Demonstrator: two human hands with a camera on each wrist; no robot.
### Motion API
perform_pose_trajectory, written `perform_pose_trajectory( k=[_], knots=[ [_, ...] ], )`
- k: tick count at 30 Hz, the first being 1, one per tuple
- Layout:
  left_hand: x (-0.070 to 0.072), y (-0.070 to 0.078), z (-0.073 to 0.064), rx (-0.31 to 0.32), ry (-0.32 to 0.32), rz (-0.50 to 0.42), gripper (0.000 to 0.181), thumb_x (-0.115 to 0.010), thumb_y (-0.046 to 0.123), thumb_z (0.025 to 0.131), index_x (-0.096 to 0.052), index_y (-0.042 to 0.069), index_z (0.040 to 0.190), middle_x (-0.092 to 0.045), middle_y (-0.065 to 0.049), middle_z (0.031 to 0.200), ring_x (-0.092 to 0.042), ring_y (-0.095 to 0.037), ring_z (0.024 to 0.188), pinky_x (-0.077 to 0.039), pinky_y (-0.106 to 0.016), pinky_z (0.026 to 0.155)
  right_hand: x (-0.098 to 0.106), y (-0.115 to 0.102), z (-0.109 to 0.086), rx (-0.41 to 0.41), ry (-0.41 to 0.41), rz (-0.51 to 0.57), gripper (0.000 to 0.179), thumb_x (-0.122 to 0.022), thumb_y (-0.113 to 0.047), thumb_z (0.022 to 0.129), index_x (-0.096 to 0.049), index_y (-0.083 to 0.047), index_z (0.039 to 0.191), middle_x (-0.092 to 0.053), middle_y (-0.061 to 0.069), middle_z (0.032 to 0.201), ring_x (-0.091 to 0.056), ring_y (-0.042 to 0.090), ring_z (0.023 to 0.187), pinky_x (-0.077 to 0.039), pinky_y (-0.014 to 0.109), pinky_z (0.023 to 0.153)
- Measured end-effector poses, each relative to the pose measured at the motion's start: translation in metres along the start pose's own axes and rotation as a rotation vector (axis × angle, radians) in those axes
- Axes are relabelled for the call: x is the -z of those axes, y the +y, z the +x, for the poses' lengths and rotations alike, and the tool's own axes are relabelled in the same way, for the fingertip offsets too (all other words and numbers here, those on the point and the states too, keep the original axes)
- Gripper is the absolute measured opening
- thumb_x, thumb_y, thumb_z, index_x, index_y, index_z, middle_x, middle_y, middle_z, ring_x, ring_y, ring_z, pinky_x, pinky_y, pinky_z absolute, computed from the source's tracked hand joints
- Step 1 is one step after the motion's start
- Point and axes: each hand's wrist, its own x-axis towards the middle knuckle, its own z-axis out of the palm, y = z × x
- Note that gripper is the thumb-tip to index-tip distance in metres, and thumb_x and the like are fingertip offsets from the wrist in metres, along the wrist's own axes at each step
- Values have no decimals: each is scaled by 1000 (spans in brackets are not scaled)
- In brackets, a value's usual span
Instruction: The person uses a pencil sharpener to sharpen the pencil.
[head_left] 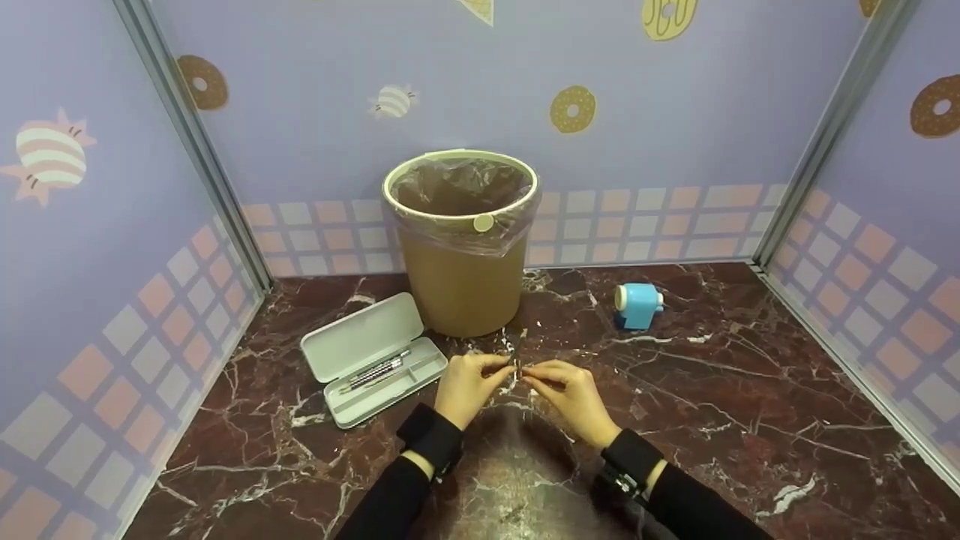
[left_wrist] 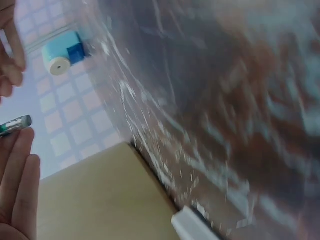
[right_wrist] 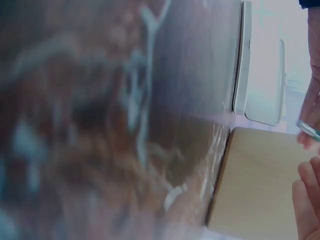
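In the head view my left hand (head_left: 466, 382) pinches a short, slim pencil (head_left: 517, 361) between thumb and fingers. The left wrist view shows that pencil's silver and green barrel (left_wrist: 17, 124) and its flat grey end. From the other side, my right hand (head_left: 568, 390) brings thumb and forefinger together on the pencil; the exact contact is too small to see. An open, pale pencil case (head_left: 364, 341) lies beside the left hand, with several patterned pencils (head_left: 375, 373) in its tray. A light blue pencil sharpener (head_left: 638, 305) stands farther back on the right.
Behind the hands, close to the case, stands a tan waste bin (head_left: 465, 289) lined with a clear plastic bag. Small pale bits lie on the dark red marbled table (head_left: 750, 420) near its base. Patterned walls (head_left: 637, 150) enclose the table at the back and both sides.
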Motion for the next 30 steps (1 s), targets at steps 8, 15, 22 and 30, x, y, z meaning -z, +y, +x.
perform_pose_trajectory(
  k=[8, 15, 22, 30],
  knots=[
    [9, -1, 4, -118, -127, 288, 10, -83, 17, 83, -83, 11, 92, -81, -2, 86, -75, -21, 70, -57, -36, 61, 11, -6, 9, 357, -38, -309, 25, -81, 2, 80, -80, -4, 103, -76, 7, 97, -75, 18, 84, -59, 20, 75],
    [6, 3, 5, -301, -93, 660, 18, -82, 19, 77, -72, 18, 63, -71, 2, 61, -65, -18, 54, -50, -33, 47, 21, -11, 21, 665, -77, -600, 26, -83, -5, 78, -79, -6, 104, -75, 4, 98, -74, 16, 88, -60, 24, 77],
    [-1, 8, 3, -406, -57, 785, 22, -77, 16, 74, -66, 23, 55, -69, 4, 58, -64, -13, 50, -51, -31, 47, 25, -10, 27, 761, -146, -818, 26, -82, -12, 78, -79, -8, 103, -76, 4, 99, -73, 16, 92, -60, 25, 82],
    [-3, 10, 1, -390, -71, 770, 23, -76, 19, 74, -64, 23, 54, -67, 5, 56, -63, -13, 48, -48, -31, 44, 25, -5, 25, 739, -173, -865, 20, -81, -10, 78, -79, -7, 98, -74, 2, 96, -71, 14, 87, -60, 24, 76]
  ],
)
